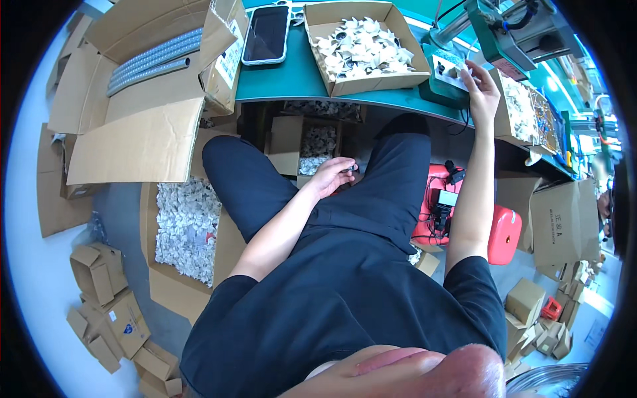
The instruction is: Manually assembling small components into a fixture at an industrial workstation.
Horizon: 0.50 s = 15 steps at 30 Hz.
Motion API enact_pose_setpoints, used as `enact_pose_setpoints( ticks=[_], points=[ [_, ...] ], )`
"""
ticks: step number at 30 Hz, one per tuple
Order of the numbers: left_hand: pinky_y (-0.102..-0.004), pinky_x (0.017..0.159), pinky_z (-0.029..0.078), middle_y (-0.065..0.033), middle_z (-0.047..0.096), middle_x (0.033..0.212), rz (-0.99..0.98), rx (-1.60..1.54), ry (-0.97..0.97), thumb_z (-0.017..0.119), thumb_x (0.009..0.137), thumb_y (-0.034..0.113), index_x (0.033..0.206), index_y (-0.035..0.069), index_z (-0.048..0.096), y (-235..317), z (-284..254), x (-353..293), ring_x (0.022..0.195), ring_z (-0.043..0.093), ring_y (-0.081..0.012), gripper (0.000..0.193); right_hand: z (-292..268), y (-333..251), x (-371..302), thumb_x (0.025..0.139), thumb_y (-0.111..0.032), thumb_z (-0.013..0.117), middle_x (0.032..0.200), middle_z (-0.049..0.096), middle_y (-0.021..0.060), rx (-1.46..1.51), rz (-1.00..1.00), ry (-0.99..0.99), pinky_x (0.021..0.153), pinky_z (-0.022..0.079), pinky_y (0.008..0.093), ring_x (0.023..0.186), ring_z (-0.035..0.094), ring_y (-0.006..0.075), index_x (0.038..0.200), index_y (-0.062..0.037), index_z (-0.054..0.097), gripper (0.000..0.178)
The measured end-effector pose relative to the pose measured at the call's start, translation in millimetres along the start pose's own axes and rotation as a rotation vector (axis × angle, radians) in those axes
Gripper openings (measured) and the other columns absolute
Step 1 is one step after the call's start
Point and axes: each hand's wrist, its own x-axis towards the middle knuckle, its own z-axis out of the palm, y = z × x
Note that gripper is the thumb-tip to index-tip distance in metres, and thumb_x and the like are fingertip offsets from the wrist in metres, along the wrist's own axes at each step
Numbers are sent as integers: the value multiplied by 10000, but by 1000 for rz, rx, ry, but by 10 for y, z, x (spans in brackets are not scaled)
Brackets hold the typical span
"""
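I sit at a teal workbench (292, 76). My left hand (332, 176) rests low between my knees, fingers closed on a small dark part (352, 170), just above a small open carton of white pieces (317, 142) under the bench. My right hand (481, 89) reaches up to a green machine fixture (446, 74) at the bench's right side, fingertips touching a small white piece on it. An open cardboard box full of white crumpled pieces (363, 46) stands on the bench between the two hands.
A phone (266, 33) lies on the bench. A big open carton with grey tubes (149, 63) is at left. A floor carton of white pieces (186, 229), a red stool (501, 232) and several small boxes surround me.
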Motion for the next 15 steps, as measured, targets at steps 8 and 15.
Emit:
enact_pose_setpoints(
  ticks=[8,15],
  points=[
    [-293,785,581,-63,685,1011,6,-7,21,658,988,147,1118,23,654,-2,-24,1,821,642,-115,180,99,-15,-81,892,-138,794,979,657,15,162,38,125,813,474,222,867,592,83,1157,-10,732,301],
    [-304,795,587,-70,687,1016,-21,4,33,655,989,140,1129,23,650,-7,-33,12,822,650,-118,183,103,-82,-83,884,-144,804,962,673,12,250,96,143,807,476,218,865,597,79,1119,-10,745,276]
  ],
)
